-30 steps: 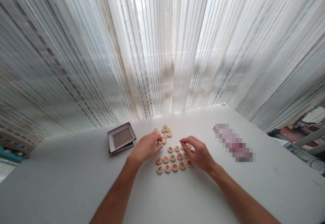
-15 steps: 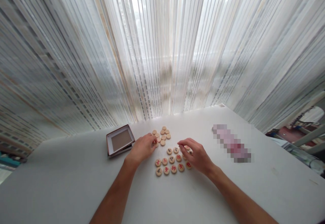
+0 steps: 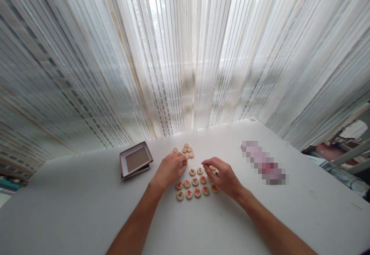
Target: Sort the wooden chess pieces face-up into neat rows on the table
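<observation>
My left hand (image 3: pixel 170 170) is over the near side of a loose group of face-down Chinese chess pieces (image 3: pixel 186 149), with its fingers closed around a pale piece there, mostly hidden by the fingertips. Closer to me, face-up wooden Chinese chess pieces (image 3: pixel 197 192) with red or black characters lie in rows. My right hand (image 3: pixel 221 174) hovers at the right end of these rows, thumb and fingers pinched together. Whatever is in that pinch cannot be made out. It covers several pieces at the right in part.
An open shallow box (image 3: pixel 137 159) with a brown inside stands at the left on the white table (image 3: pixel 86 208). A blurred-out pink object (image 3: pixel 263 163) lies to the right. Sheer striped curtains (image 3: pixel 187 54) hang along the far edge.
My left hand has shifted right, over the near face-down pieces, covering some seen before. The right hand stays nearly still, and the face-up rows look the same.
</observation>
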{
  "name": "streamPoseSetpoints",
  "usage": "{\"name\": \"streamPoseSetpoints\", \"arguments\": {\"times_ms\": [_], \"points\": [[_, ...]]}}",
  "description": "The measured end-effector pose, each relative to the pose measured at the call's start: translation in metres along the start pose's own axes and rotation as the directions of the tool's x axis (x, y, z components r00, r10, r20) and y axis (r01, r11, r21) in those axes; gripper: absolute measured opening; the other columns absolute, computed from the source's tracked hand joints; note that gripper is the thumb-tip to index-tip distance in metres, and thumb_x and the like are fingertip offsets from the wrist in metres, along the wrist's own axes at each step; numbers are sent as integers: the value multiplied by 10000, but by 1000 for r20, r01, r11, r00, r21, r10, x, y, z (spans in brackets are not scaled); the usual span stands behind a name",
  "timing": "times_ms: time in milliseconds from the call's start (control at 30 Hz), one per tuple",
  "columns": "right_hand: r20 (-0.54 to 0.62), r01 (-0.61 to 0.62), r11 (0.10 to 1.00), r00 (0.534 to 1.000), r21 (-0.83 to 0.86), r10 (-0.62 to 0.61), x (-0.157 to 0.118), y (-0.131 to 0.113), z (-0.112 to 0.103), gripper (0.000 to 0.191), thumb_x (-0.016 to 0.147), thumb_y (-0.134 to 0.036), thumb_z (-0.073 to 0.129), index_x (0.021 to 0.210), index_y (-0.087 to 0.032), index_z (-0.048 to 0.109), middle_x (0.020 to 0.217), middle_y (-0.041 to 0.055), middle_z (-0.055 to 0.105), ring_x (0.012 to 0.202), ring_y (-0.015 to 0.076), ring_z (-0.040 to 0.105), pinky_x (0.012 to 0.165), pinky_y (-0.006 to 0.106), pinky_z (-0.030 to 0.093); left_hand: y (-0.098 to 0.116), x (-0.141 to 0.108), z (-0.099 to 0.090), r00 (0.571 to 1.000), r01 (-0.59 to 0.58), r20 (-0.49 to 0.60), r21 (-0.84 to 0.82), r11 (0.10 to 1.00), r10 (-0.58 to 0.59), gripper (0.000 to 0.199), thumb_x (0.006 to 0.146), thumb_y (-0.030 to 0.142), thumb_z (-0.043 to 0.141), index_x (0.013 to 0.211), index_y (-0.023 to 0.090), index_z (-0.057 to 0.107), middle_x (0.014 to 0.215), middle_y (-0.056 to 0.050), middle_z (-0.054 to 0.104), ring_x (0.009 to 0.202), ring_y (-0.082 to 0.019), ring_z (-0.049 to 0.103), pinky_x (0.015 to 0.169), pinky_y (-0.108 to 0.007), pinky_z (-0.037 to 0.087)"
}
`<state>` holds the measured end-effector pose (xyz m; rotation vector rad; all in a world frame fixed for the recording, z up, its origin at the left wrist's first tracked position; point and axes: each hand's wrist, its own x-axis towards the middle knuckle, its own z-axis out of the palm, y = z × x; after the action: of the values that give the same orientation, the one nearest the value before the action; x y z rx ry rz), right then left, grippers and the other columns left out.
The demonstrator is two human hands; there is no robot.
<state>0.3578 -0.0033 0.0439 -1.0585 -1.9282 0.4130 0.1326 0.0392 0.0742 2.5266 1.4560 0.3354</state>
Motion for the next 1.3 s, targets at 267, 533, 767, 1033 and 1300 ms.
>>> {"name": "streamPoseSetpoints", "arguments": {"times_ms": [267,533,767,1033,1300], "points": [[-8,9,1000,1000,0,-9,0,-1,-1,151,950,-207,543,1039,-228,664,907,60,689,833,202,662,779,343,561,-19,-6,-12,992,122,23,63,991,-123,97,854,260,593,934,251,647,998,-23,676,862,-199,642,742,-278,440],[9,-7,1000,1000,2,7,0,0,-1,147,952,-206,543,1034,-231,662,903,53,685,838,198,661,778,331,555,-23,-7,-7,991,128,24,69,989,-130,93,856,273,571,916,244,636,961,-32,680,846,-201,644,728,-274,432],[15,-21,1000,1000,9,21,-1,0,-2,142,952,-205,543,1033,-228,658,900,46,679,841,193,652,794,334,539,-29,-7,-5,990,135,43,59,989,-137,124,849,322,578,913,244,652,946,-38,679,825,-209,641,686,-281,422],[16,-20,1000,1000,6,20,-1,0,-1,143,950,-208,545,1031,-227,661,895,43,682,836,188,655,788,321,536,-33,-5,-2,985,154,77,14,988,-155,152,829,330,596,928,240,667,857,-23,707,777,-194,651,658,-259,419],[10,-16,1000,1000,11,16,-1,0,-2,146,946,-201,547,1031,-233,661,895,40,683,834,189,658,786,316,536,-24,-7,-16,992,116,43,-11,993,-115,125,769,266,640,890,241,655,840,-5,675,758,-179,631,675,-255,423]]}}
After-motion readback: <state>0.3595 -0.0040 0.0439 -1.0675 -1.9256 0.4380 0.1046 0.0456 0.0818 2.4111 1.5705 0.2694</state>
